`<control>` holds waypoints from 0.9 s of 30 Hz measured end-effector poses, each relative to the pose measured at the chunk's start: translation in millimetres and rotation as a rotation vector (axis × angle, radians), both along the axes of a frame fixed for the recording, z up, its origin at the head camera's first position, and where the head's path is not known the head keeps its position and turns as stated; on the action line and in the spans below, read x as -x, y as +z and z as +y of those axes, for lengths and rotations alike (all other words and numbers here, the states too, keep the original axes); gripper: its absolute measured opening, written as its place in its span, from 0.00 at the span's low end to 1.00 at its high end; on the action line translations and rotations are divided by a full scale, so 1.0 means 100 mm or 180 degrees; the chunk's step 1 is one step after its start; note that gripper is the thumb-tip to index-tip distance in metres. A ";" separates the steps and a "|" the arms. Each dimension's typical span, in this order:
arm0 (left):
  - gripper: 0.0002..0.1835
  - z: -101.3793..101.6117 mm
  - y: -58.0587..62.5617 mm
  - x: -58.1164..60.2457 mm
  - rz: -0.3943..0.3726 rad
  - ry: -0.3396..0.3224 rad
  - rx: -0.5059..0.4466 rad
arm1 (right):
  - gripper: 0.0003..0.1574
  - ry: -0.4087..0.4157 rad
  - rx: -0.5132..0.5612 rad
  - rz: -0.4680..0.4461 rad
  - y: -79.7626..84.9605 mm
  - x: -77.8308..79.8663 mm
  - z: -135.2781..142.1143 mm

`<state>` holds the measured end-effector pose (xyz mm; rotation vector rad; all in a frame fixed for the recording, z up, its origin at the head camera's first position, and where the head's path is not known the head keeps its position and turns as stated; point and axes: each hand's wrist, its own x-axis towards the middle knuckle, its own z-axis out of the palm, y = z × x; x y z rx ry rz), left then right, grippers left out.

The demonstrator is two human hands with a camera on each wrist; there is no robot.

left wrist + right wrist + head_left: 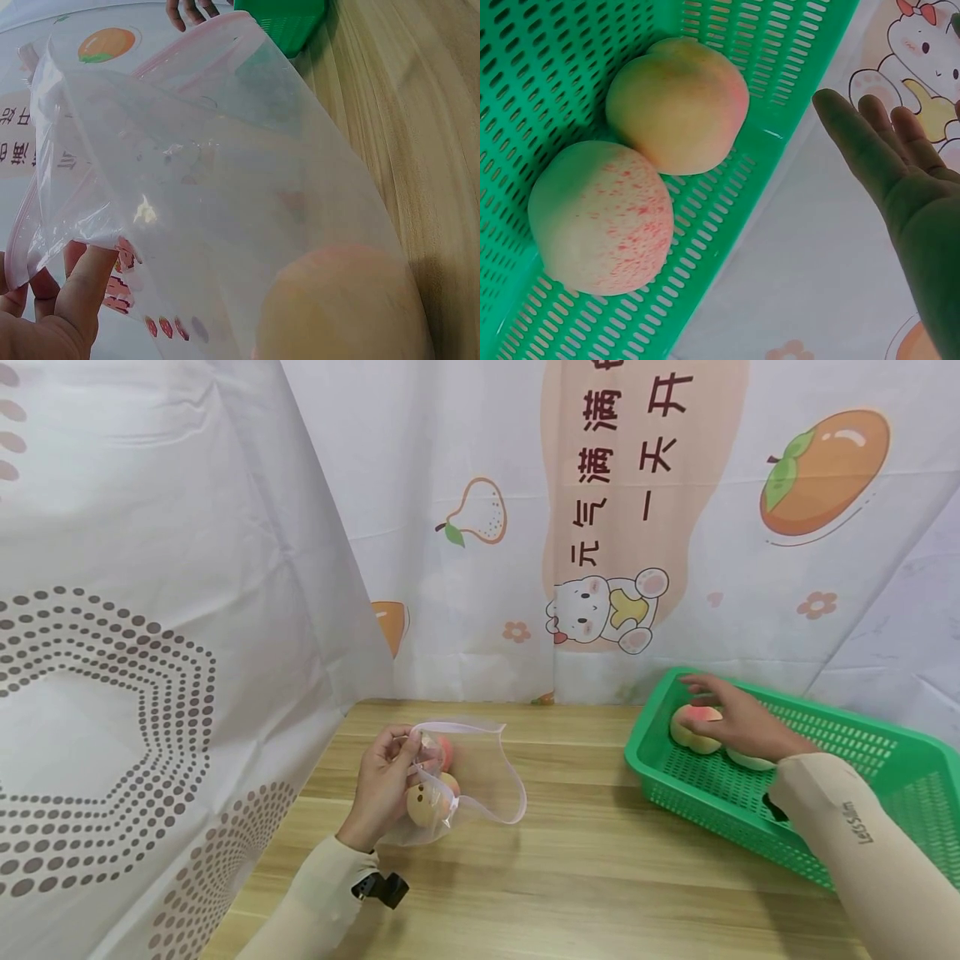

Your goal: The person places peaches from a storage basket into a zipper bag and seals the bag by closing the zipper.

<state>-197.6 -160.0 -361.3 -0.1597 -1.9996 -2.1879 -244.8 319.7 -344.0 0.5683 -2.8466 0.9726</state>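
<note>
My left hand [381, 787] pinches the edge of a clear zip bag [483, 777] with a pale pink rim. Inside the bag sits a yellowish peach [427, 803], with a redder round fruit [446, 753] partly hidden behind the fingers. In the left wrist view the bag's film [217, 172] spreads wide and blurs the peach [337, 307]. Over the green basket [639, 760] my right hand [738, 717] hovers with fingers extended, holding nothing. Two peaches lie side by side in the basket: one yellow [677, 109], one paler with red speckles [604, 217].
A wooden tabletop [555, 868] lies between the bag and the basket. Behind it hangs a white printed curtain [465, 602], and another patterned cloth [172, 552] borders the left side. The basket has perforated, raised walls.
</note>
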 end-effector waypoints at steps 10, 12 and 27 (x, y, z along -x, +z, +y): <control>0.12 0.00 0.00 0.00 -0.0033 0.0013 -0.0047 | 0.42 -0.0056 -0.0064 -0.0031 -0.06 0.02 0.08; 0.12 -0.01 0.00 0.00 -0.0036 0.0011 -0.0054 | 0.42 -0.0071 -0.0083 -0.0037 -0.07 0.02 0.10; 0.11 -0.04 -0.01 -0.01 -0.0054 -0.0004 -0.0011 | 0.43 -0.0096 -0.0069 -0.0084 -0.14 0.02 0.22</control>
